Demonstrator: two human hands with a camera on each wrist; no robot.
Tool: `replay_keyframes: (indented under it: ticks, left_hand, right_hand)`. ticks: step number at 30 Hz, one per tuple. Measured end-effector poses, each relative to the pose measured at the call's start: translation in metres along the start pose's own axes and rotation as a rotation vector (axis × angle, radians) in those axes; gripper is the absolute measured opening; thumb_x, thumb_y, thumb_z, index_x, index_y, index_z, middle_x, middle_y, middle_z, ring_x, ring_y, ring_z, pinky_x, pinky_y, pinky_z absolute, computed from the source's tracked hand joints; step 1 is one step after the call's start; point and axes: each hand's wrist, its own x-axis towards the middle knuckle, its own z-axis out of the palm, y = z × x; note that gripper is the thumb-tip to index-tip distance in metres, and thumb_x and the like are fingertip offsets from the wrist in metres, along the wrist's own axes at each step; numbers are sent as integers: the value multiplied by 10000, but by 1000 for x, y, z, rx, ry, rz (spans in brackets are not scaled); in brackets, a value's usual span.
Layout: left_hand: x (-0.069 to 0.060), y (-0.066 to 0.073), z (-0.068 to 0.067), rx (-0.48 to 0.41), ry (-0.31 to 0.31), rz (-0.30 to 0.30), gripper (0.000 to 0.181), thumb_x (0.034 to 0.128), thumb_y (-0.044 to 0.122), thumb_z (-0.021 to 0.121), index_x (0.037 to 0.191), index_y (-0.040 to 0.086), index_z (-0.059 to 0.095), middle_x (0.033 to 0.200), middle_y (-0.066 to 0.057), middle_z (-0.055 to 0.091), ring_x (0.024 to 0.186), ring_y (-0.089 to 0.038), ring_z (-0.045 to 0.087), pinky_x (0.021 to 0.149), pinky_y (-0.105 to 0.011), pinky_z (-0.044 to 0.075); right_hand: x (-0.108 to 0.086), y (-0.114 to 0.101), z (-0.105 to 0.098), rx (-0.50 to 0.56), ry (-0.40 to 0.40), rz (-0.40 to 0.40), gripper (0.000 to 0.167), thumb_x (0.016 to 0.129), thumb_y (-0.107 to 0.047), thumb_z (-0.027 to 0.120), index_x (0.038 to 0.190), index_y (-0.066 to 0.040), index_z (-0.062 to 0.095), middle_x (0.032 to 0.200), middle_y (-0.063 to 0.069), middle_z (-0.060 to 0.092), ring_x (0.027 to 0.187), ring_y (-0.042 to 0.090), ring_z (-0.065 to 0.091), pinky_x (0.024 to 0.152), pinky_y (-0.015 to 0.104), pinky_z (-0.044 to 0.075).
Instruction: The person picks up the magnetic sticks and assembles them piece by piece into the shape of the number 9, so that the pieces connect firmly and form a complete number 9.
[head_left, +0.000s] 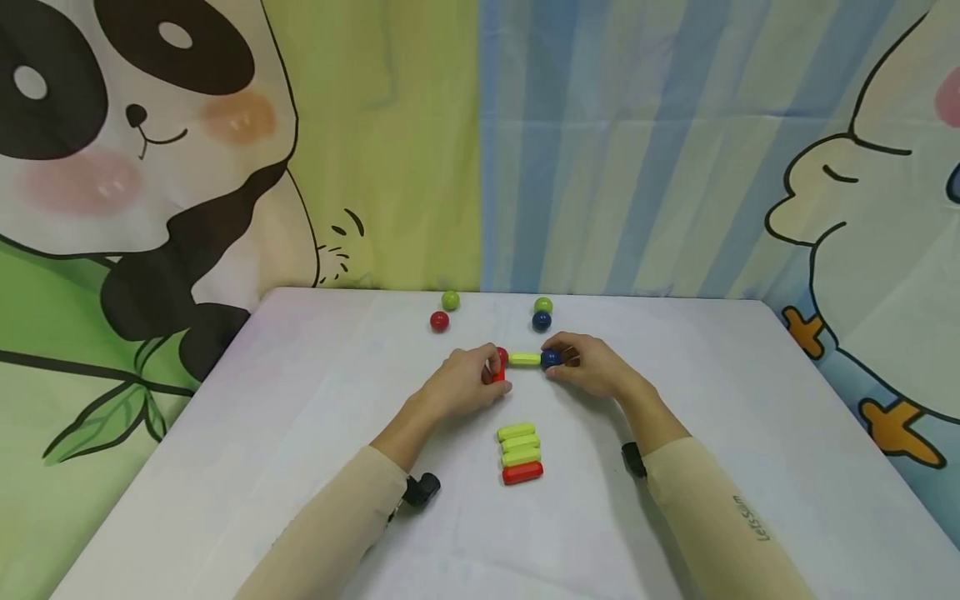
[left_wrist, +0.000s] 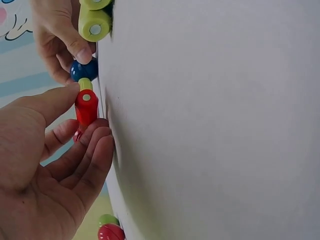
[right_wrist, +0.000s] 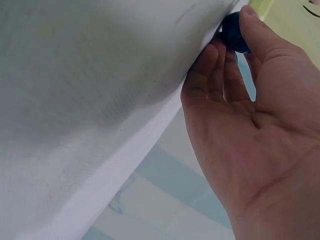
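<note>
My left hand pinches a short red rod between thumb and fingers. A pale round disc shows on the rod's near end. At its far end is a red ball, partly covered by the fingers. From that ball a yellow-green rod runs sideways to a dark blue ball. My right hand holds this blue ball with thumb and fingertips; in the right wrist view the ball is partly hidden by the thumb. The joined pieces are at or just above the tabletop.
Nearer on the white table lie several yellow-green rods in a row with one red rod. Toward the back are a red ball, two green balls, one at left, and a blue ball. A printed curtain hangs behind.
</note>
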Motion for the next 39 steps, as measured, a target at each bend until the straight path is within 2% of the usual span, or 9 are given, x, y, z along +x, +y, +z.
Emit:
replay_keyframes:
  ticks: [9,21,32,39]
  left_hand:
    - [3,-5,-2,-15,-8,8,260,940,334,755,1061,188,578,812,-12,644,732,-177,591,643,-300,485]
    - [1,-11,-9,-20,-22,44,233,955,286,730,1065,150,576,893,14,662,800,-154,609,732,-303,503]
    - [-1,-19,-7,-35,-27,61,238,953,281,734,1084,162,576,902,31,672,818,-139,618,768,-311,511]
    - [0,-29,-14,-27,-28,85,234,965,265,708,1140,151,603,945,32,679,859,-126,629,827,-322,532]
  right_hand:
    - [1,-3,-3,-10,-7,39,382,968,-212,731,1331,-164,624,1285,123,646,1219,356,609,1064,533,470]
    - [3,-3,-4,-19,-15,18,394,967,-219,731,1339,-144,623,1273,123,651,1198,349,615,1057,529,474]
    - [1,-1,1,-3,-19,22,389,967,-215,734,1333,-145,620,1271,120,647,1194,347,613,1049,525,479]
    - [1,0,1,-7,-17,28,395,967,-225,733,1338,-159,617,1265,113,648,1190,336,616,1036,523,486]
